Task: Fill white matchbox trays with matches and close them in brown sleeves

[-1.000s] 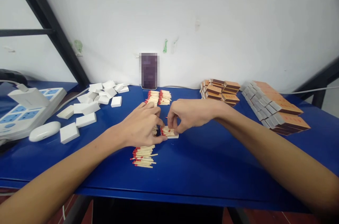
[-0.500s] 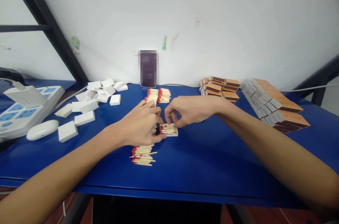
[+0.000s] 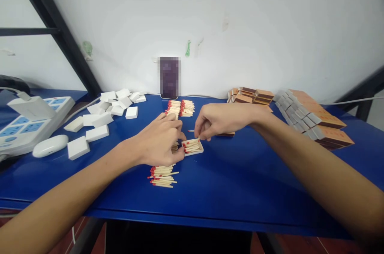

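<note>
Hands — two, bare, both at work over one tray. Left hand [image 3: 162,142]: thumb and forefinger closed about the left end of a white matchbox tray [image 3: 192,147], other fingers curled. Right hand [image 3: 219,121]: fingertips drawn together at the tray's far right corner; whether they gripped anything could not be told.

Tray: one, open, flat on the blue desk [image 3: 228,190] between the hands, red-headed matches inside. Single match [image 3: 191,131]: just left of the right fingertips. Loose matches [image 3: 163,176]: one heap, nearer the desk's front edge. Match bundles [image 3: 187,108]: behind the left hand, side by side. Orange sleeve [image 3: 226,134]: one, below the right wrist.

Also on the desk — white boxes [image 3: 97,120], scattered at left; power strip [image 3: 33,127], far left; stacked matchboxes [image 3: 318,120], at right.
</note>
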The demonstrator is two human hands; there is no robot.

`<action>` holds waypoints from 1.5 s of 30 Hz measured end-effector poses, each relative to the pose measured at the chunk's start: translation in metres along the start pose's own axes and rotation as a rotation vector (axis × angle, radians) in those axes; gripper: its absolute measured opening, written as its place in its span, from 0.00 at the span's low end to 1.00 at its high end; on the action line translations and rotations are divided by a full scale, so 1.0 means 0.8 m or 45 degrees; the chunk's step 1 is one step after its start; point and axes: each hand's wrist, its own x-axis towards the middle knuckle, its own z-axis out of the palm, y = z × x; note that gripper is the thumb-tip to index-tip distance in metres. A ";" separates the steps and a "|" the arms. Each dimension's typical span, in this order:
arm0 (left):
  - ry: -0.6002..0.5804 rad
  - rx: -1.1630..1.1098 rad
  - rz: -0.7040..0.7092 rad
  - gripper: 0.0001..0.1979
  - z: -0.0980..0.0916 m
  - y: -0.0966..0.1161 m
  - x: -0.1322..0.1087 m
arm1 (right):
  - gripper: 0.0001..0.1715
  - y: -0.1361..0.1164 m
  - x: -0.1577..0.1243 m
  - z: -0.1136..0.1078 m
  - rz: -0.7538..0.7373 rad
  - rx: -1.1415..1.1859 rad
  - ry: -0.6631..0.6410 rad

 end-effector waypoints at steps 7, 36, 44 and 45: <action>0.018 0.014 0.024 0.16 0.005 0.000 0.001 | 0.13 -0.008 0.011 0.012 -0.135 -0.149 0.106; 0.107 0.068 0.077 0.23 0.018 0.001 0.004 | 0.10 -0.003 0.016 0.014 0.039 -0.171 -0.054; 0.162 0.070 0.056 0.33 0.019 0.005 0.007 | 0.08 -0.008 0.012 0.013 0.014 -0.160 -0.008; 0.171 0.077 0.046 0.33 0.019 0.006 0.007 | 0.09 -0.009 0.012 0.012 0.019 -0.153 -0.003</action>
